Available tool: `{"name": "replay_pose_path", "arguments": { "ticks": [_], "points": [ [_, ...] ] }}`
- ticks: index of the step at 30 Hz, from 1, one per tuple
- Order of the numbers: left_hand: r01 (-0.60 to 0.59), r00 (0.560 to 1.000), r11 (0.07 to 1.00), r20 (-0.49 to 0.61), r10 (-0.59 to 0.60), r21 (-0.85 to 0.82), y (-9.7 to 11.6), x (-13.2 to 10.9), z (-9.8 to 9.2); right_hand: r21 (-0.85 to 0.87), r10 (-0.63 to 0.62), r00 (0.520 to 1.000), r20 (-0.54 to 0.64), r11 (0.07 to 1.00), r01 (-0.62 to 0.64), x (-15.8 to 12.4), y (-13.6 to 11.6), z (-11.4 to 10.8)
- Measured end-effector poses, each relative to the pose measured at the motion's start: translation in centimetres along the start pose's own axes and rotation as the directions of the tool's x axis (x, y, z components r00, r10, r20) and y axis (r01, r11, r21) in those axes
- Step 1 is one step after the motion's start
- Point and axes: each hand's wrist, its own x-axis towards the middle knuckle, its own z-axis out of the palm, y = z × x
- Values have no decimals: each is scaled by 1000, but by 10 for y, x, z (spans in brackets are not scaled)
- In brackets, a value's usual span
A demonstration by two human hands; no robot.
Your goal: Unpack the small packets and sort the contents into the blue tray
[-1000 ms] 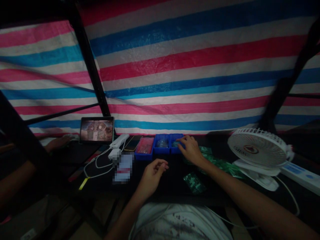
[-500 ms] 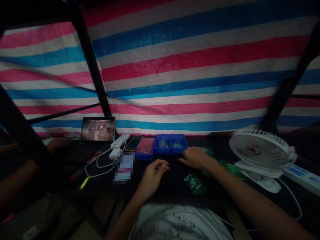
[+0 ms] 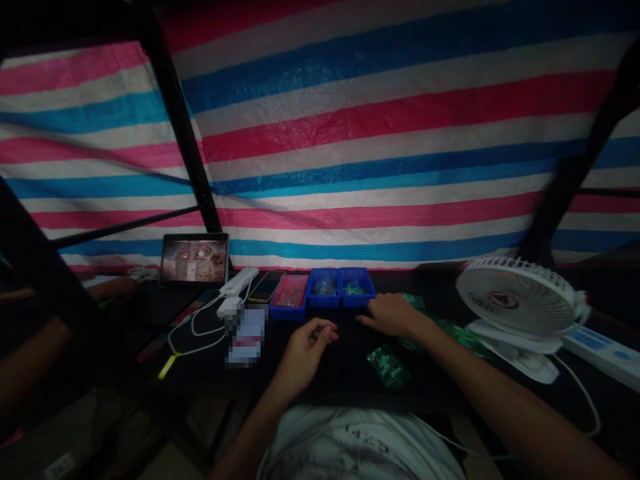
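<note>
My left hand [image 3: 307,347] is over the dark table in front of the blue bins, its fingers curled in and the thumb against them; whatever may lie inside is too small or dark to tell. Palm down, my right hand [image 3: 393,315] is at the near right corner of a blue bin with green pieces [image 3: 354,289]. Its thumb points left, while its other fingers are mostly hidden under the hand. Beside that bin stand a blue bin with clear packets [image 3: 325,288] and a blue bin with a reddish lining [image 3: 290,297]. A green packet [image 3: 389,367] lies between my forearms.
A white fan [image 3: 515,300] stands at the right, by green plastic bags [image 3: 465,339] and a white box [image 3: 605,357]. To the left are a phone [image 3: 267,286], a power strip with cables [image 3: 239,283], a tablet [image 3: 195,261] and another person's arm [image 3: 40,353].
Both my hands keep nearly the same place and pose. The view shifts slightly, and the other person's arm at the left moves a little.
</note>
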Motion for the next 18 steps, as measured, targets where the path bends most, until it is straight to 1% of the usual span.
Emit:
{"name": "replay_pose_path", "arguments": {
  "ticks": [7,13,16,18],
  "points": [
    [0,1000,1000,3,0,4,0,1,-1,-10,-6,998,56,1000,6,1,-1,1],
    [10,1000,1000,11,-10,10,-1,2,0,-6,-68,995,76,998,69,1,-5,-2],
    [13,1000,1000,20,-13,7,-3,1,0,36,-134,987,85,991,131,2,-5,-7],
    [16,1000,1000,20,-16,5,-4,1,-1,119,-226,972,65,969,217,4,-5,-11]
  ]
}}
